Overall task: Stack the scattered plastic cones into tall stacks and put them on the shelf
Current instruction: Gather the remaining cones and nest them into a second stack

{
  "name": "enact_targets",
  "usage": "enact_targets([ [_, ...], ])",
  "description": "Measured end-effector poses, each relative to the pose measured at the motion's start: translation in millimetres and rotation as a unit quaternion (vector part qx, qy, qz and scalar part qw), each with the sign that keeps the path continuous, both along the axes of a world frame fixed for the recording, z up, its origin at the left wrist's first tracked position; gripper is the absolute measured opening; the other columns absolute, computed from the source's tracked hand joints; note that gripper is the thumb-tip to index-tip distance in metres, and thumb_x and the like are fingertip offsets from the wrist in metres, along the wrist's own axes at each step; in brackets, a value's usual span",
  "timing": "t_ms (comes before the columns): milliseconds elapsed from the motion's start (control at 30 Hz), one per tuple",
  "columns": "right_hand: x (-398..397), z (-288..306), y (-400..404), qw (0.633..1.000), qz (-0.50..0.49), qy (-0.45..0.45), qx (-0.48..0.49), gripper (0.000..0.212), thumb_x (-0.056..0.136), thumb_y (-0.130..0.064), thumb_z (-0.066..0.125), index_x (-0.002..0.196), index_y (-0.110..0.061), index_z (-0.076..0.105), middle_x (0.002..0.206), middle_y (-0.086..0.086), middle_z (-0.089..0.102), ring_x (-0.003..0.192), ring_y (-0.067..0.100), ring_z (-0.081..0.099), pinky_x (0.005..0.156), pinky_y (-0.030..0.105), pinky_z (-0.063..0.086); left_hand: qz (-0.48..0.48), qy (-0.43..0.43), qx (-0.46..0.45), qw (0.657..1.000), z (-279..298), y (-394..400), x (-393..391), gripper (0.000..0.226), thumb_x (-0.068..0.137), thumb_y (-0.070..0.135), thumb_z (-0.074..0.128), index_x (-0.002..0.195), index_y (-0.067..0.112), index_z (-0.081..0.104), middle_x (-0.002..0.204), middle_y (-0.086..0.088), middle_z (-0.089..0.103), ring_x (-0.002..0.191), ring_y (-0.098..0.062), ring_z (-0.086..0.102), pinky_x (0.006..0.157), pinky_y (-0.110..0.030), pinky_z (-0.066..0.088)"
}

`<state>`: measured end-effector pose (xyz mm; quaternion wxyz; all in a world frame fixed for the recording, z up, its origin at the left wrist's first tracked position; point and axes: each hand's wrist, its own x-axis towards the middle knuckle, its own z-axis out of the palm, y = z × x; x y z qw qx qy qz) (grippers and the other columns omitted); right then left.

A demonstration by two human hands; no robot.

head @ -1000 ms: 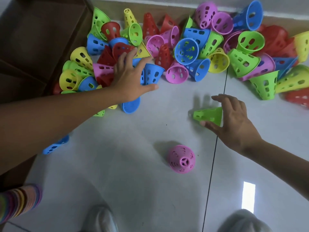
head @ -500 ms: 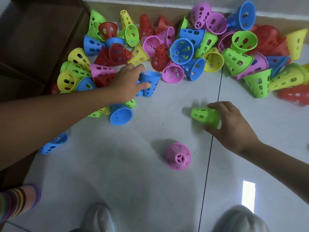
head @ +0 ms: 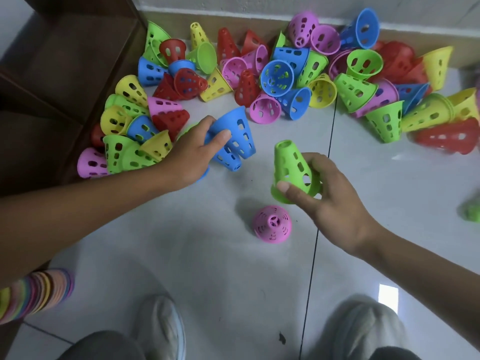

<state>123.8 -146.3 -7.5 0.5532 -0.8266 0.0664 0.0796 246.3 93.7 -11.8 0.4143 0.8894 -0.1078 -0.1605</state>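
Note:
My left hand point(head: 193, 152) grips a blue cone point(head: 235, 140), lifted off the floor with its narrow end pointing down and right. My right hand point(head: 330, 201) holds a green cone point(head: 292, 168) upright by its wide rim, just above the floor. Below both hands a pink cone point(head: 272, 224) stands upright alone on the white floor. A big heap of perforated cones point(head: 285, 74) in red, yellow, green, blue and pink lies scattered along the wall at the top. A finished multicoloured stack point(head: 36, 294) lies at the lower left, partly cut off.
A dark brown shelf point(head: 65, 74) stands at the upper left, with cones piled against its side. My two shoes point(head: 161, 331) are at the bottom edge. A tile seam point(head: 322, 203) runs down the white floor. A blurred green cone point(head: 471, 210) sits at the right edge.
My left hand closed on the blue cone and pulled it out of the heap toward me. My right hand picked the green cone up from lying on the floor and turned it upright.

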Motion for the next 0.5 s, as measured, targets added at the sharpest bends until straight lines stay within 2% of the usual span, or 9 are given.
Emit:
enact_targets([
  [100, -12, 3, 10, 0.999, 0.014, 0.014, 0.042, 0.046, 0.077, -0.051, 0.077, 0.115, -0.033, 0.059, 0.111, -0.009, 0.062, 0.104, 0.012, 0.06, 0.092, 0.032, 0.049, 0.048, 0.032, -0.021, 0.998, 11, 2, -16, 0.033, 0.106, 0.03, 0.048, 0.115, -0.001, 0.053, 0.085, 0.01, 0.056, 0.065, 0.009, 0.055, 0.06, -0.008, 0.042],
  [167, -20, 4, 14, 0.998, 0.024, 0.024, 0.056, 0.048, 0.077, -0.046, 0.083, 0.116, -0.033, 0.06, 0.113, -0.011, 0.064, 0.107, 0.01, 0.062, 0.097, 0.032, 0.05, 0.08, 0.043, -0.043, 0.995, 20, 4, -26, 0.034, 0.106, 0.03, 0.047, 0.121, 0.0, 0.055, 0.09, 0.004, 0.057, 0.065, 0.009, 0.055, 0.058, -0.005, 0.041],
  [233, -27, 2, 16, 0.998, 0.034, 0.03, 0.045, 0.049, 0.075, -0.039, 0.086, 0.116, -0.032, 0.06, 0.114, -0.012, 0.065, 0.108, 0.006, 0.062, 0.101, 0.031, 0.049, 0.103, 0.049, -0.07, 0.991, 32, 6, -38, 0.034, 0.107, 0.032, 0.046, 0.125, 0.005, 0.057, 0.099, -0.001, 0.058, 0.07, 0.004, 0.056, 0.058, -0.006, 0.041],
  [300, -32, -1, 16, 0.998, 0.044, 0.038, 0.021, 0.052, 0.074, -0.038, 0.087, 0.118, -0.034, 0.06, 0.116, -0.013, 0.065, 0.111, 0.006, 0.061, 0.103, 0.034, 0.048, 0.124, 0.065, -0.094, 0.986, 42, 10, -51, 0.032, 0.106, 0.036, 0.046, 0.124, 0.013, 0.059, 0.1, 0.002, 0.06, 0.075, 0.0, 0.059, 0.063, -0.013, 0.045],
  [367, -37, -3, 17, 0.998, 0.051, 0.044, 0.003, 0.056, 0.072, -0.039, 0.087, 0.121, -0.036, 0.059, 0.12, -0.016, 0.062, 0.116, 0.005, 0.058, 0.104, 0.036, 0.047, 0.138, 0.083, -0.103, 0.982, 49, 13, -63, 0.033, 0.105, 0.042, 0.046, 0.123, 0.018, 0.06, 0.102, 0.004, 0.061, 0.082, -0.007, 0.06, 0.066, -0.023, 0.045],
  [500, -46, 3, 17, 0.998, 0.049, 0.03, -0.038, 0.067, 0.071, -0.049, 0.084, 0.13, -0.039, 0.053, 0.133, -0.02, 0.053, 0.125, -0.002, 0.045, 0.113, 0.033, 0.038, 0.145, 0.111, -0.128, 0.975, 57, 18, -88, 0.028, 0.099, 0.051, 0.051, 0.109, 0.03, 0.065, 0.097, 0.012, 0.065, 0.083, -0.011, 0.061, 0.066, -0.028, 0.044],
])
